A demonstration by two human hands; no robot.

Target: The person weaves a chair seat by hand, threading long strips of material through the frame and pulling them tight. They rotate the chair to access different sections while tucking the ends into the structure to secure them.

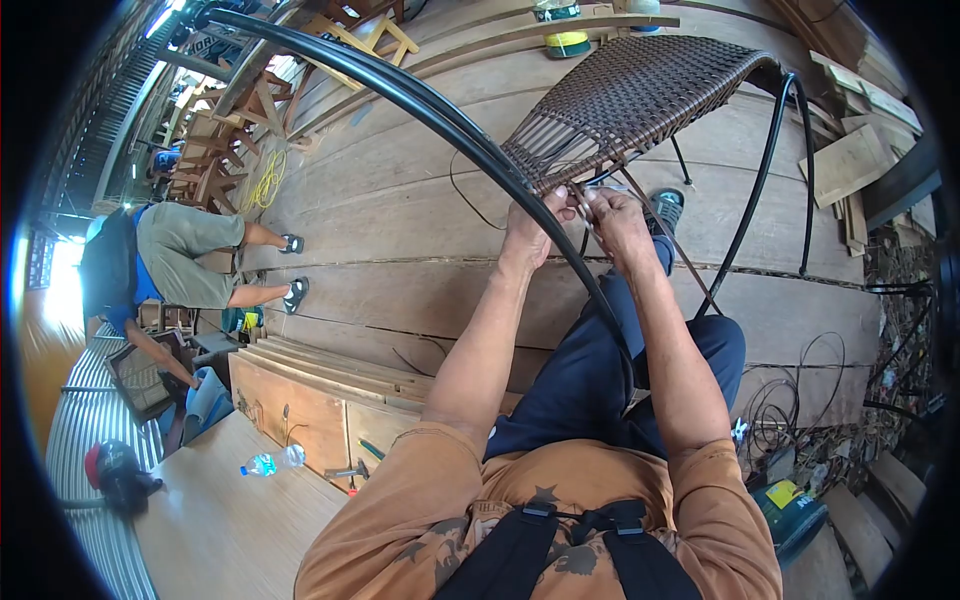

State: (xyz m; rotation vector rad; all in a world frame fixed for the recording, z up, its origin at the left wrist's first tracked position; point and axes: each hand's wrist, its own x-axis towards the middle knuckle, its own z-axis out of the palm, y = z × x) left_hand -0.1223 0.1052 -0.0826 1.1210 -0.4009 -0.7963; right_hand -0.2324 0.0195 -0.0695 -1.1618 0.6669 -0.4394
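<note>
A chair with a black metal frame (395, 95) and a brown woven seat (640, 85) stands in front of me. Its weave is tight over most of the surface and turns to open parallel strands near the curved bar. At this edge my left hand (537, 230) is closed, its fingertips pinching a brown weaving strand. Close beside it, my right hand (618, 222) is also closed in a pinch on the strand. A long loose brown strip (680, 250) hangs from the seat past my right wrist. My fingers partly hide the spot they work on.
Another person (190, 255) bends over at the left. A plastic bottle (272, 461) lies on a wooden surface (220, 520), near a hammer (347, 470). Coiled strands (775, 400) and a dark green can (790, 515) are at right. Wooden stools (210, 150) stand at the back left.
</note>
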